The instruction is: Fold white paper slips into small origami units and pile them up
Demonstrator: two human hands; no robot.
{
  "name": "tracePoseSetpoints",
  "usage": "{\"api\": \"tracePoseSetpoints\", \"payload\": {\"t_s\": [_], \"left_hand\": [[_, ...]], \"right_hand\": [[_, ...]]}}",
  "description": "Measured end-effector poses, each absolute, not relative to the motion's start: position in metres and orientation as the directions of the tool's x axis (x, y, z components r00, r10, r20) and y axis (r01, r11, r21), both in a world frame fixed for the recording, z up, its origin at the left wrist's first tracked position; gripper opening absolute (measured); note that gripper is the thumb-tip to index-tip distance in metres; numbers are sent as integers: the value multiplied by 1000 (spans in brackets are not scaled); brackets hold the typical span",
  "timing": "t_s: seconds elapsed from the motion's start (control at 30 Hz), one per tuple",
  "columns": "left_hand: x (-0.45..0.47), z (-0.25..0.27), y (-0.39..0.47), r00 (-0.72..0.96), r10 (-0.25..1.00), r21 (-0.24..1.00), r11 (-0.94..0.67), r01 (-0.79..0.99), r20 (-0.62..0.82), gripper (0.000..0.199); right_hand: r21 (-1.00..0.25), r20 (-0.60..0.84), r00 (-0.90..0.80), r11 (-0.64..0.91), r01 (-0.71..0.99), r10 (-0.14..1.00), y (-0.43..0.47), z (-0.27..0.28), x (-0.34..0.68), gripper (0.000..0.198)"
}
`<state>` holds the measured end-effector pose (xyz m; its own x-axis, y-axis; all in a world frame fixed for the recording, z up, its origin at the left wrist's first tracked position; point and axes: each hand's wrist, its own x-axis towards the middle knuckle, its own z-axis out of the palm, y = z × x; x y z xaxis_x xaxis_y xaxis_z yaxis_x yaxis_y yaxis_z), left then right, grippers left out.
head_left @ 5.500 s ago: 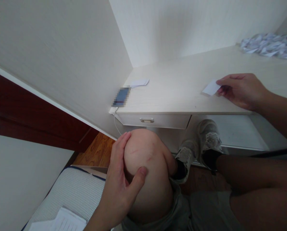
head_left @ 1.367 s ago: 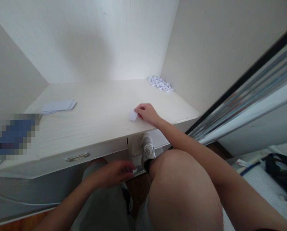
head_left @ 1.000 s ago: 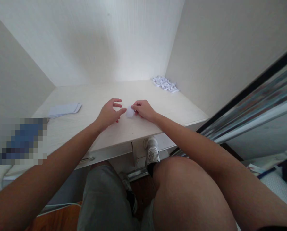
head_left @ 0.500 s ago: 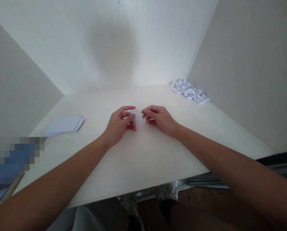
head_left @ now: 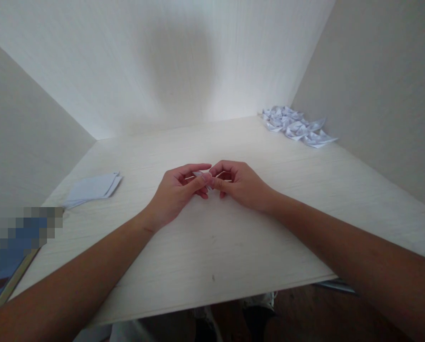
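Note:
A small piece of folded white paper [head_left: 197, 174] shows between my fingers over the middle of the table; most of it is hidden. My left hand [head_left: 178, 190] grips it from the left, thumb on top and the index finger stretched out beyond it. From the right, my right hand [head_left: 242, 185] pinches the paper's edge between thumb and bent fingers. The two thumb tips meet at the paper.
A stack of white paper sheets [head_left: 93, 187] lies at the left of the white table [head_left: 184, 266]. Several folded paper pieces [head_left: 296, 126] are heaped in the far right corner. White walls enclose the back and sides. A blurred blue item [head_left: 16, 256] sits at the lower left.
My right hand has closed in on the paper, and its thumb now touches my left thumb. My left hand has shifted slightly right. The camera view has turned a little.

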<state>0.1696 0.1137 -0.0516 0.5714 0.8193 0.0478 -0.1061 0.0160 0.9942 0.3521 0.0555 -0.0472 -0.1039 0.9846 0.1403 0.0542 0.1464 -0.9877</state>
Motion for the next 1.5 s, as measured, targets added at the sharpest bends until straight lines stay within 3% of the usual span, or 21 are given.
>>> {"api": "tracePoseSetpoints", "payload": {"t_s": [0.13,0.3,0.5,0.7,0.8,0.87,1.0,1.13,1.23,1.4,1.5], "left_hand": [[169,-53,114,599,799,990,28,-140,62,46],[167,-53,114,619,784,993,34,-111,42,65],[166,-47,111,663,747,973,113,-201,51,76],[169,-42,104,641,767,975,116,-191,34,81],[172,-41,99,546,837,996,1,-91,49,75],[173,-40,97,441,895,996,-82,29,61,72],[171,-34,99,353,935,973,-84,216,2,57],[165,-29,105,482,866,946,-34,322,-133,34],[161,-26,108,534,819,915,-28,403,-211,24],[157,-22,107,538,828,800,-211,562,-159,18],[158,-21,105,507,849,776,-220,592,-146,17]], "right_hand": [[-987,150,-133,156,38,980,55,-49,353,17],[-990,124,-150,133,45,981,56,-49,357,27],[-995,85,-205,94,37,975,56,-47,362,37],[-988,101,-190,121,97,977,55,-48,362,25],[-975,107,-112,126,181,988,55,-48,360,26],[-969,89,-51,98,229,995,53,-47,359,36],[-952,37,-22,42,304,999,48,-41,357,52],[-801,135,-81,157,578,987,42,-36,355,29],[-626,213,-159,260,735,964,35,-34,352,24],[-423,250,-263,350,836,932,27,-35,348,20],[-403,252,-308,389,829,917,27,-36,352,21]]}}
